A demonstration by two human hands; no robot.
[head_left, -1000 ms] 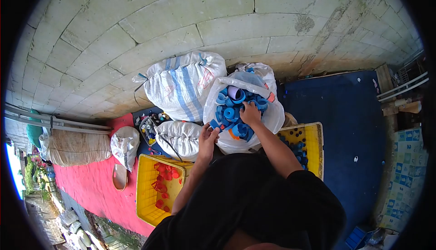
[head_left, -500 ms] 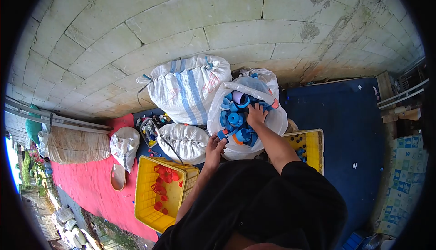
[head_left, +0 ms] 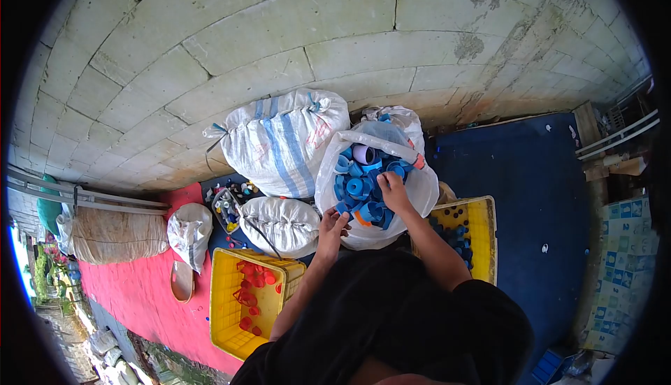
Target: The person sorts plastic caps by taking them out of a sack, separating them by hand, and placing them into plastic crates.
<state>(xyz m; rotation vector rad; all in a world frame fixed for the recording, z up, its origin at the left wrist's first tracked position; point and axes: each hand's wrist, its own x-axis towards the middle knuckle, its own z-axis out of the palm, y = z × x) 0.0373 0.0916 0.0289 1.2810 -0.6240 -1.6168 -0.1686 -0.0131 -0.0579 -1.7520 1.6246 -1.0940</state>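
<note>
A large white sack stands open, heaped with blue plastic pieces, many of them ring- or cap-shaped. A pale lilac ring and an orange piece show among them. My right hand is over the heap with its fingers drawn together; whatever is between them is hidden. At the sack's near left edge, my left hand has its fingers curled, with a small blue plastic piece at the fingertips.
A yellow crate with red pieces stands to the left, another yellow crate with dark blue pieces to the right. Tied white sacks rest against the block wall. A small bin holds mixed caps.
My right hand has drawn its spread fingers together and shifted slightly toward me on the heap. My left hand stays by the sack's edge. The view has shifted slightly.
</note>
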